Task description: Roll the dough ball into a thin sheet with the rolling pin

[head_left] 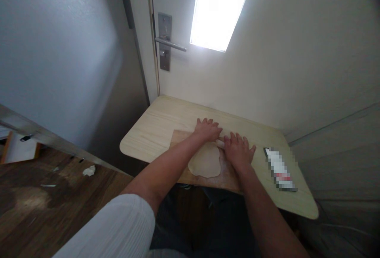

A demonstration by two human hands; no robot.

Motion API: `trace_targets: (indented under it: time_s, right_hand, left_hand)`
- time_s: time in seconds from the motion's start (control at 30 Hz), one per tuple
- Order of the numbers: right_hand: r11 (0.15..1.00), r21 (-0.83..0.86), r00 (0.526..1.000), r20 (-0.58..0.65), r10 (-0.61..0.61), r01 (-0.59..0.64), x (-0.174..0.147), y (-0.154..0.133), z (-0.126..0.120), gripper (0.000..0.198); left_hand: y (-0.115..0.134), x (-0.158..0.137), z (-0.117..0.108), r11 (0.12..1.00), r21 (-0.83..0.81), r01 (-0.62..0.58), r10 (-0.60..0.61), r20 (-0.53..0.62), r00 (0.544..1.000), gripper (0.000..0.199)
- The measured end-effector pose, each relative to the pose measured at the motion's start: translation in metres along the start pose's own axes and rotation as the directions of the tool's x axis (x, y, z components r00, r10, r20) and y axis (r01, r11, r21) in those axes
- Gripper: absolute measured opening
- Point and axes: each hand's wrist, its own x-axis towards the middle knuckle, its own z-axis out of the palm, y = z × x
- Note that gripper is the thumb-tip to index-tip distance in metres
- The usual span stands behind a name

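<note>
Currently, in the head view, dough: a flat, rounded sheet of dough (204, 163) on a wooden board (204, 182), which rests at the near edge of the pale worktop (148, 135).
Rolling pin: the rolling pin (220, 142) lies at the dough's far edge, mostly hidden by the hands.
Left hand: palm down over the pin's left part, the left hand (208, 129) has its fingers stretched out, not wrapped round.
Right hand: the right hand (238, 149) covers the pin's other end, fingers spread open.
In the way: the left forearm (175, 161) crosses the board and hides some of it.
Worktop's right: a blurred-out object (280, 171).
Beyond: a door handle (170, 44) and a bright pane (221, 10).
Floor: a white scrap (89, 171).
</note>
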Motion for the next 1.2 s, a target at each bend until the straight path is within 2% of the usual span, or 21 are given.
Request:
trace_targets:
  time_s: [0.13, 0.33, 0.57, 0.7, 0.83, 1.1, 1.2]
  right_hand:
    - [0.998, 0.0, 0.996, -0.07, -0.058, 0.058, -0.023, 0.0, 0.0, 0.053]
    - [0.994, 0.023, 0.984, -0.142, -0.107, 0.111, -0.074, -0.002, 0.004, 0.058]
    - [0.977, 0.076, 0.954, -0.241, -0.177, 0.2, -0.136, 0.0, 0.007, 0.06]
    - [0.973, 0.071, 0.953, -0.225, -0.201, 0.222, -0.154, 0.0, 0.006, 0.06]
    - [0.978, 0.075, 0.965, -0.197, -0.174, 0.192, -0.145, 0.0, 0.008, 0.061]
    - [0.984, 0.116, 0.98, -0.163, -0.113, 0.133, -0.092, 0.001, 0.01, 0.061]
    - [0.98, 0.124, 0.984, -0.104, -0.144, 0.156, -0.069, 0.007, 0.006, 0.06]
  left_hand:
    - [0.006, -0.018, 0.006, 0.999, 0.041, -0.006, 0.01, -0.094, 0.996, 0.04]
    - [0.019, -0.072, 0.005, 0.998, 0.055, 0.026, -0.013, -0.234, 0.972, 0.048]
    - [0.032, -0.135, 0.003, 0.999, 0.005, 0.042, -0.039, -0.231, 0.972, 0.056]
    - [0.035, -0.153, 0.006, 0.999, -0.006, 0.051, -0.051, -0.23, 0.972, 0.057]
    - [0.033, -0.145, 0.005, 0.999, -0.001, 0.042, -0.042, -0.218, 0.975, 0.057]
    - [0.023, -0.096, 0.004, 0.998, 0.017, 0.058, -0.055, -0.174, 0.983, 0.054]
    - [0.02, -0.075, 0.005, 0.998, 0.006, 0.055, -0.054, -0.14, 0.989, 0.054]
